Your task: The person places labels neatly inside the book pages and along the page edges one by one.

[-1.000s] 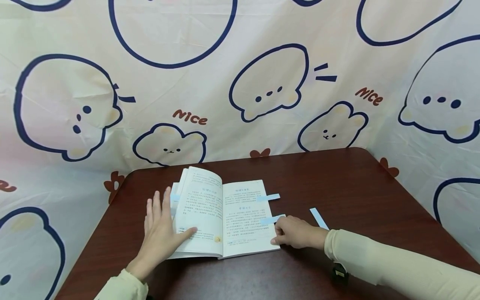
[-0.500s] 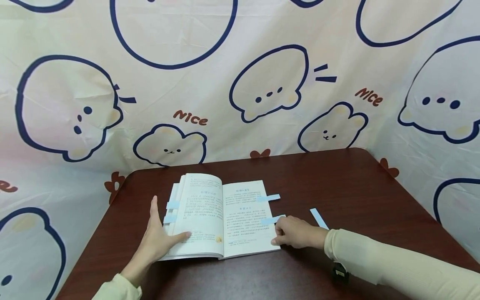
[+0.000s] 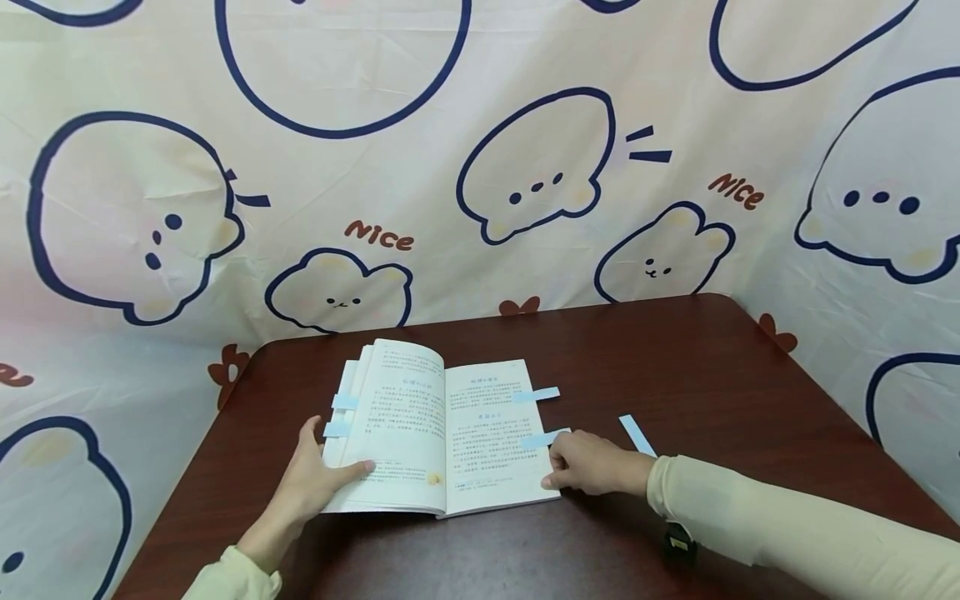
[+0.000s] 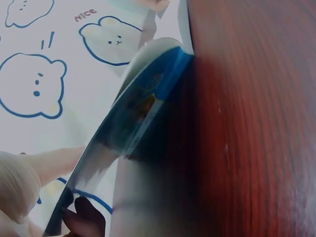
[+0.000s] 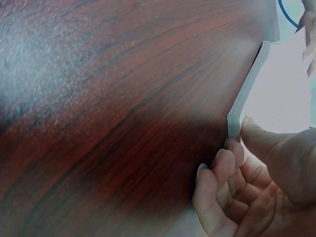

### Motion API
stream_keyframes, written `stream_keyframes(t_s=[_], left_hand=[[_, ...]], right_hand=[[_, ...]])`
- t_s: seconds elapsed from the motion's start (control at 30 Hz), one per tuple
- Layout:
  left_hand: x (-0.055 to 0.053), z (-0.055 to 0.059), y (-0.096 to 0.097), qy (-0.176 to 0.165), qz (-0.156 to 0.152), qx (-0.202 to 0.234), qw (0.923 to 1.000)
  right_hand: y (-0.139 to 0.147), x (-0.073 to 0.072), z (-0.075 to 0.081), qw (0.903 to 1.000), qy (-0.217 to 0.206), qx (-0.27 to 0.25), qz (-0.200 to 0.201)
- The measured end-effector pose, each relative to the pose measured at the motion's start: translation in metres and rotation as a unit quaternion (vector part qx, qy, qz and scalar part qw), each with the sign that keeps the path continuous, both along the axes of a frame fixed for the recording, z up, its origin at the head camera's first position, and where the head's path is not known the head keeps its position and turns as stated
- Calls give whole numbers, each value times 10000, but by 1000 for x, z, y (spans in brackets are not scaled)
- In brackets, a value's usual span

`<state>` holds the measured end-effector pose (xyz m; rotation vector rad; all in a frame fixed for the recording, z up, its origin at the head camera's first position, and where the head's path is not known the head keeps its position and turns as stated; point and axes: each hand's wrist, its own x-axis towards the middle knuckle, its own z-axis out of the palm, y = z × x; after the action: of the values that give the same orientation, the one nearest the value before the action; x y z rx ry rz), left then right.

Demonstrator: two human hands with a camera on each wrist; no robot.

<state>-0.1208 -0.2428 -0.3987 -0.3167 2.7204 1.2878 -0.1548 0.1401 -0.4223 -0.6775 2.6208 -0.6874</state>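
An open book (image 3: pixel 486 467) with printed pages lies near the middle of the table. My left hand (image 3: pixel 311 477) holds its left half, thumb on the page and fingers under the cover. In the left wrist view that blue cover (image 4: pixel 143 106) is lifted off the table, with fingertips (image 4: pixel 86 217) beneath it. My right hand (image 3: pixel 592 463) pinches the lower right edge; the right wrist view shows its thumb (image 5: pixel 261 140) over the page block (image 5: pixel 244 96). Light blue strips stick out on both sides, among them an upper right strip (image 3: pixel 543 395) and a left strip (image 3: pixel 337 429).
One loose blue strip (image 3: pixel 637 435) lies on the dark wooden table (image 3: pixel 675 367), right of the book and beyond the right wrist. Cloth with cartoon drawings (image 3: pixel 420 183) hangs behind and beside the table.
My left hand has slid down the book's left edge, its fingers going from spread beside the pages to under the cover. The blue strips there are uncovered. The right hand stays put.
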Motion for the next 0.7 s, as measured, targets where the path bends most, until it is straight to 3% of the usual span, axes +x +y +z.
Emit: stream_keyframes(t_s=[0.23,0.4,0.57,0.7], left_hand=[[2,3,2,91,60,324,9994],[4,3,5,158,-59,931,9955],[6,3,8,59,-321,1728,9844],[5,6,9,-37,-721,2252,9716]], right_hand=[[0,0,1,9999,-96,-68,-6],[-1,0,2,9999,-106,-57,-6],[-1,0,2,9999,-97,-66,-13],[-1,0,2,9999,-122,-78,-35]])
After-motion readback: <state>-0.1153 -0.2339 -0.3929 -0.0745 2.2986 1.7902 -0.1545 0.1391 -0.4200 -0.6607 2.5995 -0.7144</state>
